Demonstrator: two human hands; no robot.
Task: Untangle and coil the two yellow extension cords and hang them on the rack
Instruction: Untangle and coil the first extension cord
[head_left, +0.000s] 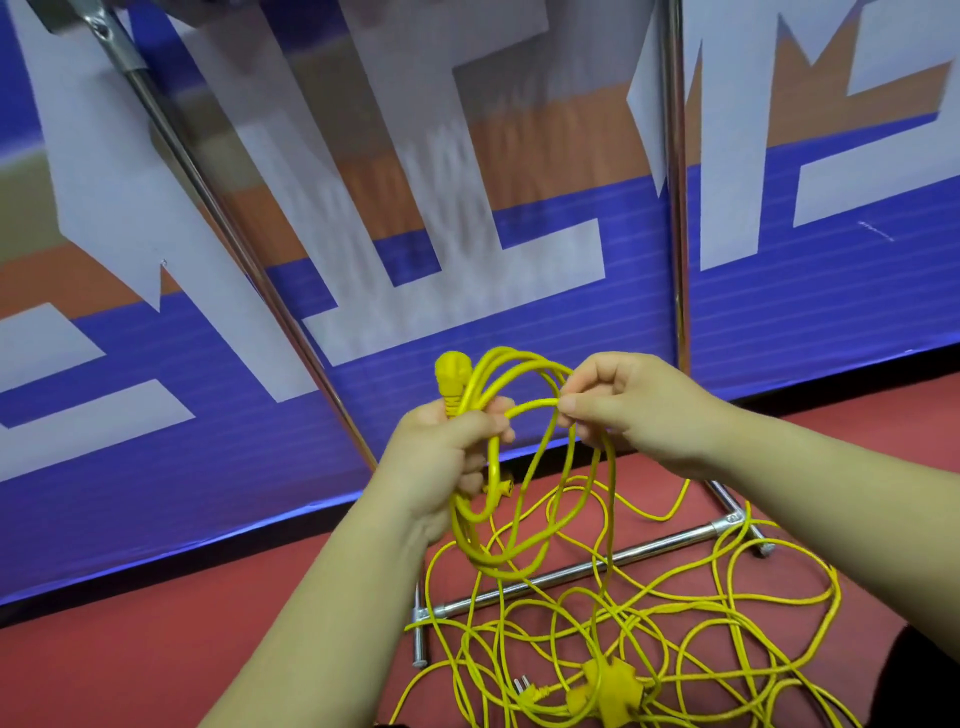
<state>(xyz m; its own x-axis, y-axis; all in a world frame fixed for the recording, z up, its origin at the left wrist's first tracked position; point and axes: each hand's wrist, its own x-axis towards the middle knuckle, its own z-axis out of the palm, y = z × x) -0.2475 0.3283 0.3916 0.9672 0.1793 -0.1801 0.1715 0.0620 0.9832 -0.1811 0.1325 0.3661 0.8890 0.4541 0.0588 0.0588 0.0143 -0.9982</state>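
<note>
A left hand (441, 457) has its grip curled round loops of thin yellow rubbery extension cord (467, 535), with the moulded yellow plug end (453, 374) poking up. The right hand (639, 410) pinches a strand just beside. The cord looks light, limp and springy, best taken near a plug. A loose yellow tangle (623, 639) lies over the chrome tube rack (571, 569) on a red floor (182, 649), before a blue-and-white banner (779, 312).

One left hand (447, 452), one right hand (628, 405). One metal rack (561, 571) with two upright poles (675, 208). One coil (493, 564) of yellow cord, one loose tangle (623, 623) on the floor (208, 623). Four plug or socket ends (452, 374) show.
</note>
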